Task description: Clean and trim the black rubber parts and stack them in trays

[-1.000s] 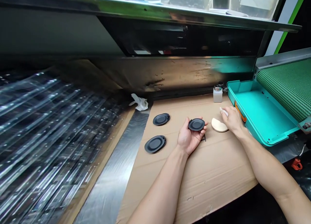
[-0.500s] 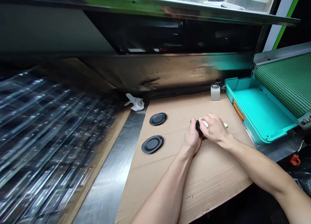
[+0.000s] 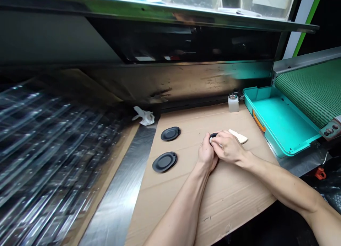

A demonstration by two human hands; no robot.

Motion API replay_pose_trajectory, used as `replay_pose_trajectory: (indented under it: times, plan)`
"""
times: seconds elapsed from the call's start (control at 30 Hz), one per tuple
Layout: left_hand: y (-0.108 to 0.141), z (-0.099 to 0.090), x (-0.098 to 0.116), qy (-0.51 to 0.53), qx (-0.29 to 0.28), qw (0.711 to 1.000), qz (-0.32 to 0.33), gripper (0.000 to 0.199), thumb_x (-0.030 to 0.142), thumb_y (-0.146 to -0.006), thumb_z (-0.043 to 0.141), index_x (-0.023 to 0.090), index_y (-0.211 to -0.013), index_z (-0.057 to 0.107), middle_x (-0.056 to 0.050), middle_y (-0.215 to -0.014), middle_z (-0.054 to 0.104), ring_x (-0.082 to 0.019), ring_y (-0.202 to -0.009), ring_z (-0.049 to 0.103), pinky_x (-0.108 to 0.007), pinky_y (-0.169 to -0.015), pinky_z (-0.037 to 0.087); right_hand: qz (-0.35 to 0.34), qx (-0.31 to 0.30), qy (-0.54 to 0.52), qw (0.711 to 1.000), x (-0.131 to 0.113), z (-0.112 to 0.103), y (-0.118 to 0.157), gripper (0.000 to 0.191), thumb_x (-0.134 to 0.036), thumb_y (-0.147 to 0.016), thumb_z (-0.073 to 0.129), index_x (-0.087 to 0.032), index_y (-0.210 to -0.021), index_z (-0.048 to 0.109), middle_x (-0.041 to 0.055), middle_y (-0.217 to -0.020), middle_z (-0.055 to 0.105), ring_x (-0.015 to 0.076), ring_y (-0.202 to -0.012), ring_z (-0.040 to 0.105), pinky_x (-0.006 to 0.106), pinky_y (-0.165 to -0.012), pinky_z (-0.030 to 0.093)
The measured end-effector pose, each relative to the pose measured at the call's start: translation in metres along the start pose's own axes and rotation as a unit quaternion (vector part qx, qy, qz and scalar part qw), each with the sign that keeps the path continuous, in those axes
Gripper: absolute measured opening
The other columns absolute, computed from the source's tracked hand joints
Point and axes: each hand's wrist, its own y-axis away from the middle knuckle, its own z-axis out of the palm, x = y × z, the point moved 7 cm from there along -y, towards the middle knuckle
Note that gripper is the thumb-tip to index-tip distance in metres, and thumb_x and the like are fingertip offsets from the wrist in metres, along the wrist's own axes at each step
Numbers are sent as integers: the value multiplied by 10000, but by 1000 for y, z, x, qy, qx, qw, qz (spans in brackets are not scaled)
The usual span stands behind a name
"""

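Observation:
My left hand (image 3: 207,153) is curled around a black round rubber-like disc (image 3: 213,135), and most of the disc is hidden by my fingers. My right hand (image 3: 227,147) presses against the disc from the right, pinching a small white wipe (image 3: 211,140) on its face. Two matching black discs lie on the cardboard sheet (image 3: 213,196) to the left of my hands: one (image 3: 171,133) farther away, one (image 3: 164,162) nearer. A cream-coloured pad (image 3: 239,136) lies partly behind my right hand's fingers.
A small white dispensing bottle (image 3: 233,103) stands at the back of the cardboard. An open teal tray (image 3: 277,123) and green mesh belt (image 3: 311,86) lie to the right. A crumpled white wipe (image 3: 144,116), metal strip (image 3: 119,189) and stacked clear plastic sheets (image 3: 53,150) lie left.
My right hand has moved left from the cream pad onto the disc, bringing the white wipe against it. My left hand has closed around the disc. The view has drifted slightly.

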Motion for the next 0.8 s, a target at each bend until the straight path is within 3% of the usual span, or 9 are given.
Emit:
replay_pose_trajectory:
  times: [0.2, 0.27, 0.37, 0.43, 0.53, 0.8]
  plan:
    - [1, 1, 1, 13, 4, 1000, -11, 267, 332, -957, 526, 141, -812, 641, -25, -773, 693, -125, -720, 652, -226, -730, 517, -15, -23, 31, 999, -3, 2, -1, 202, -191, -979, 517, -190, -897, 702, 56, -897, 644, 195, -890, 526, 297, -830, 429]
    - [2, 4, 2, 2, -1, 1000, -13, 289, 311, -978, 481, 143, -796, 630, -19, -706, 664, -119, -628, 617, -219, -625, 497, -1, -8, 47, 999, 4, 0, -4, 211, -202, -986, 511, -197, -901, 704, 58, -900, 644, 200, -891, 525, 302, -817, 428]
    - [7, 14, 2, -31, -64, 997, -41, 374, 347, -1010, 392, 136, -818, 634, -30, -611, 608, -136, -502, 548, -234, -464, 408, 69, 79, 63, 992, 27, -17, -9, 245, -245, -1007, 482, -196, -927, 708, 75, -896, 646, 216, -898, 535, 322, -819, 431]
    - [11, 21, 3, -40, -107, 991, -76, 454, 362, -1026, 310, 98, -905, 660, -91, -674, 650, -158, -513, 571, -243, -436, 388, 93, 151, 30, 984, 41, -33, -8, 237, -259, -1010, 474, -190, -981, 699, 85, -950, 669, 218, -935, 562, 329, -866, 438]
    - [12, 20, 7, -24, -92, 988, -118, 515, 354, -1033, 242, 56, -976, 658, -171, -785, 692, -164, -532, 585, -244, -425, 393, 119, 223, -30, 967, 59, -52, -2, 212, -269, -998, 472, -182, -1033, 663, 95, -1030, 691, 219, -980, 596, 335, -903, 443]
    - [8, 14, 10, 4, -52, 987, -155, 542, 390, -1033, 227, 27, -1071, 628, -203, -849, 700, -162, -543, 567, -236, -392, 381, 135, 173, -77, 973, 61, -49, 2, 181, -264, -967, 492, -172, -1052, 622, 83, -1002, 701, 208, -929, 629, 312, -867, 460]
